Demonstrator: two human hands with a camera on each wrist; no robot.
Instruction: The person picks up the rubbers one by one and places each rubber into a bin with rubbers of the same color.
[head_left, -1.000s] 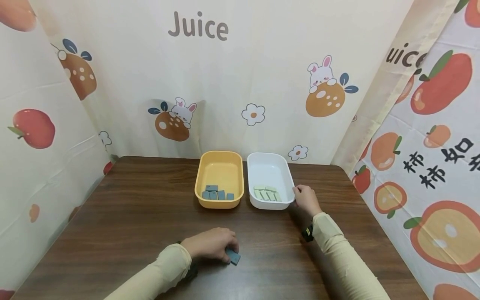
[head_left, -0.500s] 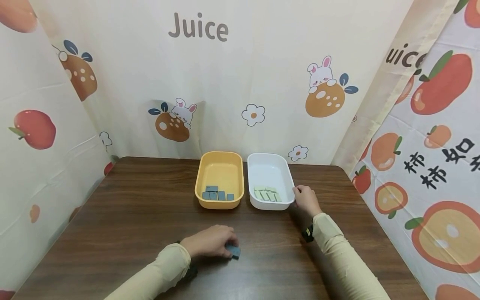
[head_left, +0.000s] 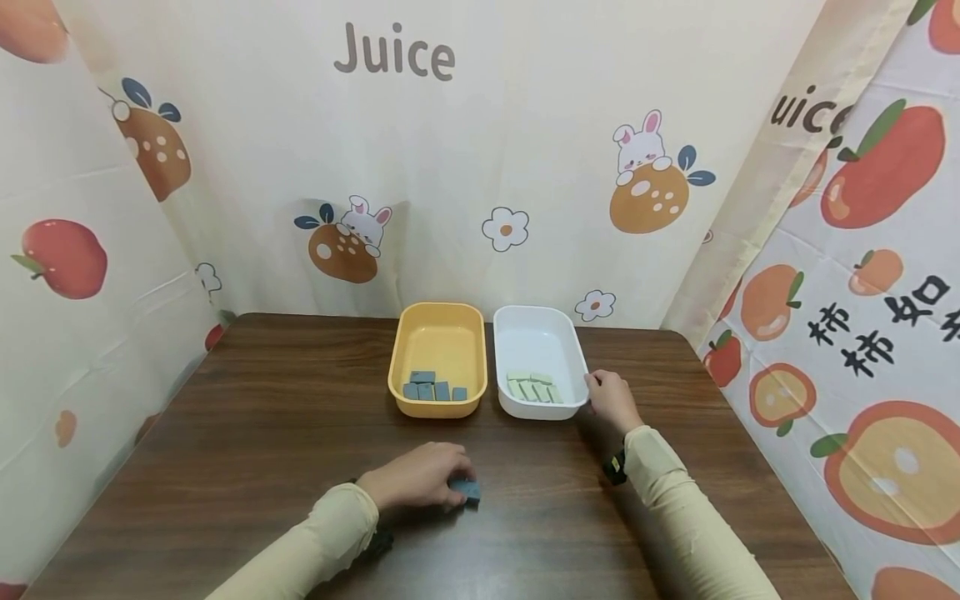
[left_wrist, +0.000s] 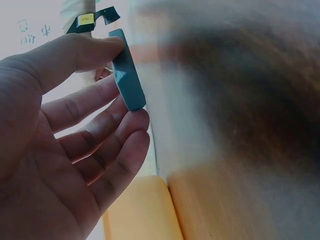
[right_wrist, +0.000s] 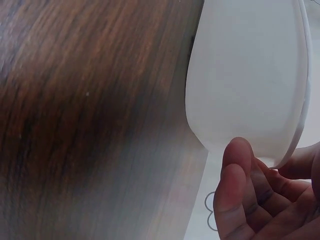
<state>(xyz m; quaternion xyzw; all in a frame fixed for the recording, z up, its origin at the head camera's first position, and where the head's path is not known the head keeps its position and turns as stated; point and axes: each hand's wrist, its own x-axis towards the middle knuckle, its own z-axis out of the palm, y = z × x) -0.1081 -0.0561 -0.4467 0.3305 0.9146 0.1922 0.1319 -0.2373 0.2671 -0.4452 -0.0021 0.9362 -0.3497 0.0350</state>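
Note:
Between the thumb and fingertips of my left hand [head_left: 420,477] is a blue-grey rectangular block [head_left: 468,491], low over the front middle of the table. The left wrist view shows this block [left_wrist: 129,75] edge-on, pinched at its upper part by the thumb. My right hand [head_left: 613,398] grips the right rim of the white tray [head_left: 540,411]; in the right wrist view its fingers lie against the tray's outer wall [right_wrist: 245,85]. Several pale green blocks [head_left: 532,390] lie at the near end inside the white tray. Beside it, the yellow tray [head_left: 438,409] holds several blue-grey blocks [head_left: 424,390].
Both trays stand side by side at the back of the dark wooden table [head_left: 300,400]. A printed curtain [head_left: 450,167] hangs right behind them, with further patterned cloth [head_left: 885,333] along the right side.
My left hand has moved slightly away from the table's front, toward the trays, carrying the blue-grey block, which has turned a little. The right hand stays on the white tray's rim.

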